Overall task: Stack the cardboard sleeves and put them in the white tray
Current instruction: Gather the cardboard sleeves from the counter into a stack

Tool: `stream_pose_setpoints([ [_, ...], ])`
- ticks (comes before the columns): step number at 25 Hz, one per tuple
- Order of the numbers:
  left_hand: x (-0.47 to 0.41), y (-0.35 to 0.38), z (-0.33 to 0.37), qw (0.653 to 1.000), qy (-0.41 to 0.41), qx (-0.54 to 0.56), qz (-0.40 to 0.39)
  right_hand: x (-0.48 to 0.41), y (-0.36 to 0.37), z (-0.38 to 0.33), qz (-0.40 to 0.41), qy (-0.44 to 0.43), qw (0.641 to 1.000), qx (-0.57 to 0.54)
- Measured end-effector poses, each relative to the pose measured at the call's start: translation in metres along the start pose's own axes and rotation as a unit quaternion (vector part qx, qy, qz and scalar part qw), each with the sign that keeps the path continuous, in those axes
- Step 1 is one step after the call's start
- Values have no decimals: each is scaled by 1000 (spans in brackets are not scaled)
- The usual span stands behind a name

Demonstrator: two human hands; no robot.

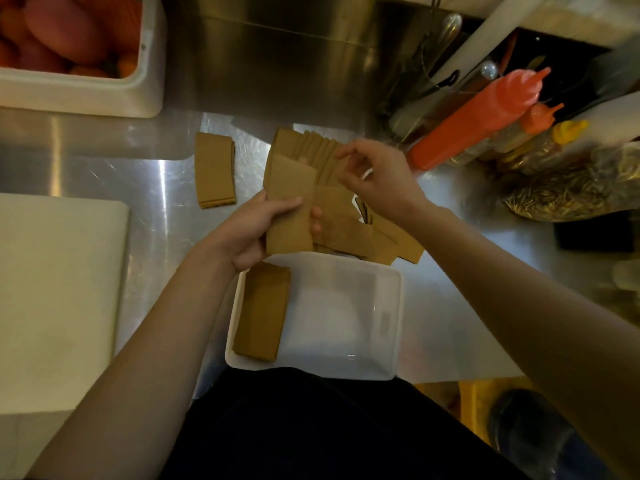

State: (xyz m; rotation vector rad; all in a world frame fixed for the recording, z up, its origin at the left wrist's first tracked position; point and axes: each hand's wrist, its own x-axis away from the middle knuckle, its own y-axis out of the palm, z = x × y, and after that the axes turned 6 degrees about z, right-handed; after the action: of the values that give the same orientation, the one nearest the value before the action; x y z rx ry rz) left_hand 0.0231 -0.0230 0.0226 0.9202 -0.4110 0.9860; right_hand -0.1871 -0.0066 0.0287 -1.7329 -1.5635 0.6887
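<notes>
Gathering step: left hand (256, 230) grips a sleeve bundle (291, 209) mid-frame, right hand (377, 178) loosely fingers the pile (311, 147) — one stack (263, 310) already in the tray (391, 341). Next, likely — add loose sleeves, square them.

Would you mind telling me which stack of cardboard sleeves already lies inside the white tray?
The stack along the white tray's left wall; the others lie on the counter or in hand.

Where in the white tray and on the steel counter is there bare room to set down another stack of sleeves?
Free: the white plastic tray right of its brown sleeve stack; the steel counter between the white board and tray. Crowded: the loose sleeve pile and the squeeze bottles.
</notes>
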Motion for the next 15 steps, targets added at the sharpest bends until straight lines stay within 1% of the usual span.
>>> stream_pose_setpoints([
  [1, 3, -4, -2, 998, 4, 61, -6, 4, 5, 11, -38, -29, 996, 79],
  [2, 6, -7, -4, 993, 8, 113, -11, 10, 12, 21, -101, -59, 981, 155],
  [4, 10, -14, -10, 985, 20, 169, -4, 19, 26, 36, -211, -123, 931, 271],
  [6, 13, -19, -18, 979, 42, 200, 4, 21, 37, 39, -261, -176, 888, 334],
  [9, 16, -25, -27, 972, 60, 226, 7, 15, 46, 39, -283, -213, 853, 383],
  [11, 20, -27, -29, 973, 66, 219, 11, 14, 50, 37, -266, -242, 847, 392],
  [13, 22, -27, -30, 974, 71, 215, 9, 14, 52, 36, -238, -273, 853, 374],
  [14, 23, -27, -29, 974, 73, 214, 10, 14, 52, 36, -236, -271, 862, 358],
  [15, 23, -28, -29, 975, 73, 210, 12, 13, 50, 35, -236, -249, 886, 313],
])
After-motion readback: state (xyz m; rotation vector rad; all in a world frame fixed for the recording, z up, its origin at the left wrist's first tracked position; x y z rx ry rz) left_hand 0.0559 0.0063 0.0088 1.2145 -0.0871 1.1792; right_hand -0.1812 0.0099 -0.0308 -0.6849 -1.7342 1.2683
